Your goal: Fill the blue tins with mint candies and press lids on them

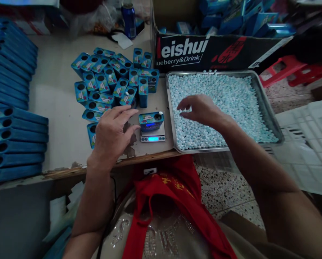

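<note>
A blue candy box [151, 122] with a round hole in its top stands on a small digital scale [153, 139] with a lit display. One white candy [160, 113] sits at the edge of its hole. My left hand [114, 126] is open just left of the scale, thumb and fingers apart, holding nothing. Over the left part of a metal tray [225, 148] hovers my right hand [197, 109], its fingers curved and parted from the thumb, with nothing visible between them. Small pale blue and white candies [225, 108] fill the tray.
Several similar boxes [104, 77] stand grouped behind my left hand. Stacked rows of boxes [17, 136] line the left side. A black carton [222, 54] full of blue boxes is behind the tray. A blue can [128, 21] stands at the back; a white crate [309, 144] is right.
</note>
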The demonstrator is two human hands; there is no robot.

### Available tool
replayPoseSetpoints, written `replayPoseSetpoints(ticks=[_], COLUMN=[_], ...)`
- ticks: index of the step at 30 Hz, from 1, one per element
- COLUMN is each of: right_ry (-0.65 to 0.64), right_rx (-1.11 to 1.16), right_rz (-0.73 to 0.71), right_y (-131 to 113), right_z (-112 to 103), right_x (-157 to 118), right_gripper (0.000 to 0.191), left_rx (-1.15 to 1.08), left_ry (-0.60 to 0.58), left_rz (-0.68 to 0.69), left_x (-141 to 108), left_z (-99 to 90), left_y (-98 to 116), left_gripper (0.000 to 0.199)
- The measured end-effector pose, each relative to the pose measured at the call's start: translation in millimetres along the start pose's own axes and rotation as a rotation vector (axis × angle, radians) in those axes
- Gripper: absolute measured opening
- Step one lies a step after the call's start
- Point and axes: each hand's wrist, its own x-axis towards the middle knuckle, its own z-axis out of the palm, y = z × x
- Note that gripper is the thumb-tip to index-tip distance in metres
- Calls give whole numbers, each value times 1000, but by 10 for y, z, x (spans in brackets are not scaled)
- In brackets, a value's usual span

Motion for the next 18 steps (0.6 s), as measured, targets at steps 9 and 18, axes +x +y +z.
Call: replayPoseSetpoints(ticks=[9, 18], right_ry=[-112, 40], right_rx=[-272, 320], right_rz=[-96, 318], right_y=[252, 360], right_z=[519, 177], right_x=[-499, -448], right_gripper=[30, 9], left_rx=[-12, -60], left_ry=[29, -1], left_rz=[86, 174], left_x=[157, 436], left_z=[82, 354], left_y=[38, 227], left_gripper=[36, 24])
